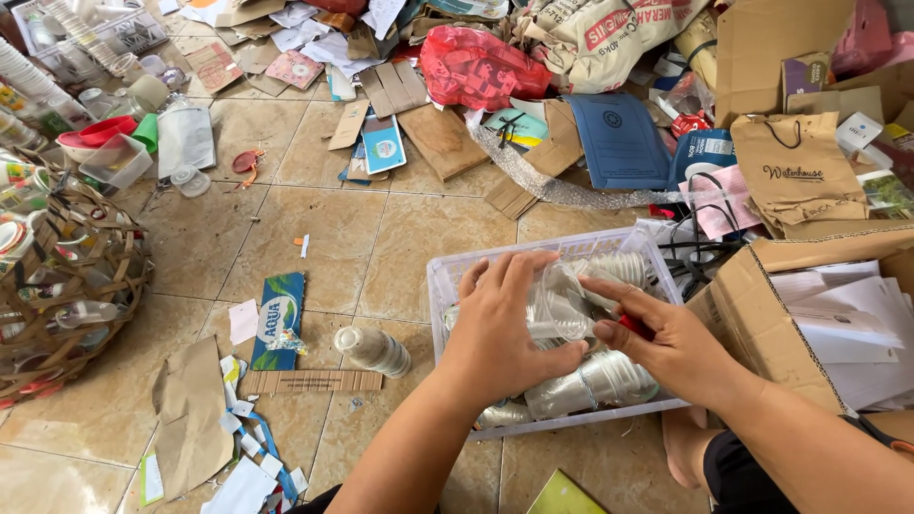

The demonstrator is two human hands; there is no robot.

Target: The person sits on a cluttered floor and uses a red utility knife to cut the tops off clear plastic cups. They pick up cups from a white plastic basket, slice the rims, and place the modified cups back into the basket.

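Clear cup (562,305) gripped by left hand (500,333), right hand (666,347) pinching something red at it; crate (443,276) part-filled with stacked cups, floor litter unsorted.

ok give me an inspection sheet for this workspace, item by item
surface: tan tiled floor, bare patches between scraps
job's things: clear plastic cup held over a clear crate that holds stacked cups
clutter: paper and cardboard scraps, cup stack lying on the floor, red bag, blue folder, brown paper bag, cardboard box of papers
fingers: left hand wraps the cup; right hand touches it and pinches a small red thing, too hidden to identify
cables: black cords behind the crate
surroundings: woven basket of cups at left, white sack at the back
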